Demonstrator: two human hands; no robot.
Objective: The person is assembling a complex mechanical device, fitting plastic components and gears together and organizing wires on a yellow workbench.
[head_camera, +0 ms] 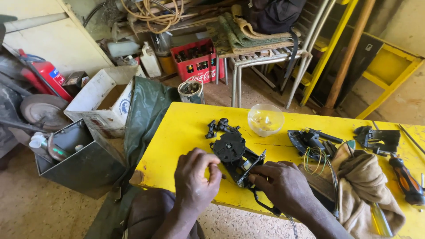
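Observation:
A black plastic assembly [234, 155] with a round disc on top lies on the yellow table [177, 132]. My right hand [283, 183] grips its near right end and steadies it. My left hand [195, 175] is curled at its left side, fingertips pinched close to the part; whether it holds something small is hidden. Loose black plastic pieces [221, 127] lie just beyond the assembly.
A clear plastic bowl [265, 118], more black parts [310, 140] with coloured wires [315, 157], a tan cloth [365, 186] and screwdrivers [406, 179] lie to the right. A metal box [77, 163], cardboard box [104, 95], red crate [199, 62] and metal chair [265, 57] stand on the floor.

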